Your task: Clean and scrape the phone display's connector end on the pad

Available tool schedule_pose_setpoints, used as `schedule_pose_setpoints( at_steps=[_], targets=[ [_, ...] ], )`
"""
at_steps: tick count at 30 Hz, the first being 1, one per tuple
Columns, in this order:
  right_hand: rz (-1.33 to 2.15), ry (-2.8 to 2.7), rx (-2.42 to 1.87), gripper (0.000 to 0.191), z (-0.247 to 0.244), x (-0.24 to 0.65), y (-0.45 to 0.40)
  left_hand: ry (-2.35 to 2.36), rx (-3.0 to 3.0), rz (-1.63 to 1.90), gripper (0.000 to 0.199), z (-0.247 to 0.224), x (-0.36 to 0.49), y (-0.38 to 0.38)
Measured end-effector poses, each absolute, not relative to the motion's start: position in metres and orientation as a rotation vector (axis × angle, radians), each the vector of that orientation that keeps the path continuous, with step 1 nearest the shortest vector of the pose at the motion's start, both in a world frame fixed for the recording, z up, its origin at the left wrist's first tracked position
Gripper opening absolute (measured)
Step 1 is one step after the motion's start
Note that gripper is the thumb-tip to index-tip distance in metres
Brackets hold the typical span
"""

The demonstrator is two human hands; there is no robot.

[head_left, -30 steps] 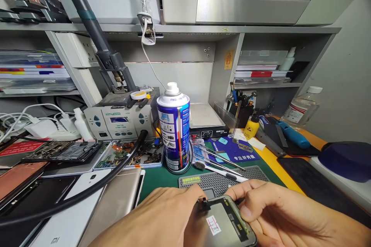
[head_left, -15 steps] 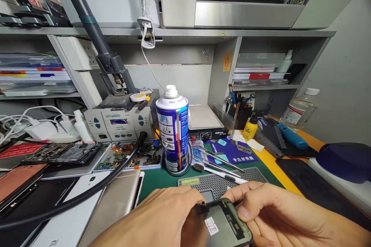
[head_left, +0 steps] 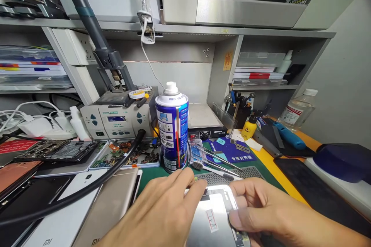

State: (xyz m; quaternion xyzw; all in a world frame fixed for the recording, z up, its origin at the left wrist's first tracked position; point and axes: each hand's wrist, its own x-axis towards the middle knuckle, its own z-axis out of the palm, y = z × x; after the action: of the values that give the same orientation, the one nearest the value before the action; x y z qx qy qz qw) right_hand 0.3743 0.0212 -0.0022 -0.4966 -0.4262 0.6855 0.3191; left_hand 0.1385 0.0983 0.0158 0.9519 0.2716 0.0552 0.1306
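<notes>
A phone screen point(head_left: 211, 204), its metal back facing up, is held low in front of me. It bears a small white sticker with red marks and a dark strip down its right side. My right hand point(head_left: 257, 212) grips the right edge, thumb pressed on the back and fingers beneath. My left hand point(head_left: 165, 208) is closed at the top left edge, its fingertips by a short black flex piece. The back of that hand hides the screen's left side. Just beyond lie a grey perforated mat point(head_left: 211, 178) and a black-bristled brush point(head_left: 217, 171).
A blue spray can point(head_left: 172, 133) stands directly behind my hands. To the left are several phones point(head_left: 111, 200), a tray of small parts point(head_left: 100, 164) and a thick black hose point(head_left: 116, 173). Tweezers point(head_left: 223, 160), a yellow bottle point(head_left: 249, 128) and a clear bottle point(head_left: 298, 112) are to the right.
The screen has tilted, so its back now shines brightly. My left hand has risen and shows more of its back and fingers. My right thumb sits farther in on the screen.
</notes>
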Motion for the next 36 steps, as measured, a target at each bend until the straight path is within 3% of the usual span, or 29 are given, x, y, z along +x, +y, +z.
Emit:
schedule_pose_setpoints(
  at_steps=[9,16,24,31,36],
  targets=[
    [1.763,-1.142,-1.316,0.023,-0.006,0.380,0.025,0.719,2.931,0.347,0.033,0.009,0.135,0.098],
    [1.696,-1.222,-1.331,0.036,-0.011,0.381,0.024,0.609,2.952,0.478,0.039,0.003,0.134,0.102],
    [1.706,-1.279,-1.168,0.044,-0.007,0.398,0.032,0.577,2.969,0.717,0.081,0.006,0.130,0.105],
    [1.699,-1.307,-0.960,0.034,0.020,0.439,0.037,0.603,2.210,1.123,0.086,0.012,0.123,0.099],
    [1.572,-1.293,-0.899,0.041,0.017,0.429,0.040,0.524,1.697,0.962,0.065,0.014,0.136,0.092]
  ],
)
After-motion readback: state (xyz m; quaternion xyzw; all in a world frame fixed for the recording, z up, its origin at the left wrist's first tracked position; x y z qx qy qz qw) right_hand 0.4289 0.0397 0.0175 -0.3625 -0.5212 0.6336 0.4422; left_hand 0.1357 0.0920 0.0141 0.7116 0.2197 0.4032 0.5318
